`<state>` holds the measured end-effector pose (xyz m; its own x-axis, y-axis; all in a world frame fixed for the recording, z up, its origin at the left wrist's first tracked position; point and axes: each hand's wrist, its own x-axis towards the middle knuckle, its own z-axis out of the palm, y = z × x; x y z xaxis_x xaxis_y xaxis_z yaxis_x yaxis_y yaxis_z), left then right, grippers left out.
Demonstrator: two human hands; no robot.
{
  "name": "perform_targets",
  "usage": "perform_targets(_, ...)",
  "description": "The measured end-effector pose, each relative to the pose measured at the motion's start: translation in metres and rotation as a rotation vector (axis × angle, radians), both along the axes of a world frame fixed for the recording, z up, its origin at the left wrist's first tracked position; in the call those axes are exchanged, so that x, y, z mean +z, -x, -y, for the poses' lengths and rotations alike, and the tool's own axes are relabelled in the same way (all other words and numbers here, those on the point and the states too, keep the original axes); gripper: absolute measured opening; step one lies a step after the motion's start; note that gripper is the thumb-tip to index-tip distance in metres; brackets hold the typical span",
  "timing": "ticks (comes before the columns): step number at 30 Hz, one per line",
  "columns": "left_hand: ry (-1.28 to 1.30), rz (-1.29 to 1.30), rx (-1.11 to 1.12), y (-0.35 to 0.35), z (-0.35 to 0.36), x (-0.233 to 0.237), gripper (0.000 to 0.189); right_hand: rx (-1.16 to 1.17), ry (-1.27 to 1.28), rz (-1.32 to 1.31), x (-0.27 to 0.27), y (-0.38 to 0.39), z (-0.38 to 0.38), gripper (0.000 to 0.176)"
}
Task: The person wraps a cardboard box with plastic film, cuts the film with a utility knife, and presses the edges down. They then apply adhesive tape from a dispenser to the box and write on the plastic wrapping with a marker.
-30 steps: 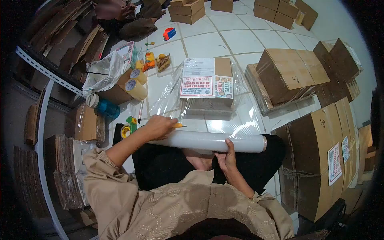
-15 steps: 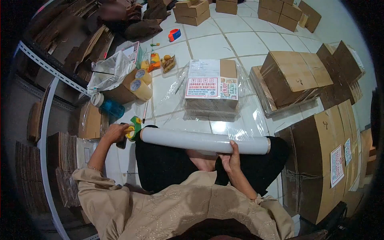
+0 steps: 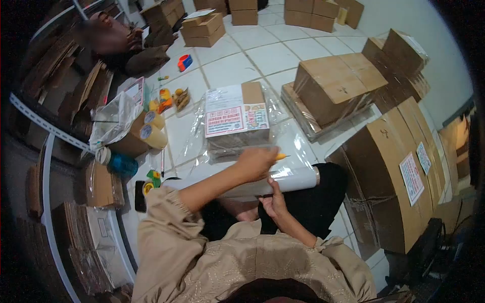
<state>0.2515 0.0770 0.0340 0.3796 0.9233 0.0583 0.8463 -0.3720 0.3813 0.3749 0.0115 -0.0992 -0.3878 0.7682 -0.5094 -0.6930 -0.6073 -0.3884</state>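
Observation:
Across my lap lies a long white roll of clear plastic wrap (image 3: 293, 180). My right hand (image 3: 275, 202) grips it from the near side, thumb on top. My left hand (image 3: 257, 164) is closed above the roll, on a yellow cutter (image 3: 281, 156) whose pointed end sticks out to the right; the rest of it is hidden in the fist. A sheet of film runs from the roll to a carton (image 3: 237, 123) on the floor, which is loosely covered in plastic and bears paper labels.
Large cartons (image 3: 389, 166) stand at the right. To the left are a green tape dispenser (image 3: 153, 177), a phone (image 3: 140, 196), a blue bottle (image 3: 121, 162), tape rolls (image 3: 153, 135) and a metal shelf (image 3: 48, 182). Another person (image 3: 121, 43) sits at the far left.
My left hand has moved from beside the tape dispenser to above the roll, now with the yellow cutter. My right hand keeps its grip on the roll. The camera view has shifted.

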Motion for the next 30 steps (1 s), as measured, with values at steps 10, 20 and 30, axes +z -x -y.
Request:
perform_targets(10, 0.102, -0.223, -0.04, -0.005, -0.009, -0.014, 0.03, -0.028, 0.023, -0.079, -0.012, -0.001, 0.001, 0.056)
perform_targets(20, 0.34, -0.375, 0.179, 0.081, 0.043, 0.006, 0.023, -0.019, 0.006, -0.061, 0.013, -0.008, 0.007, 0.061)
perform_targets(30, -0.02, 0.103, -0.006, -0.052, -0.017, -0.007, 0.023, 0.01, -0.064, -0.071, 0.018, -0.019, 0.019, 0.058)
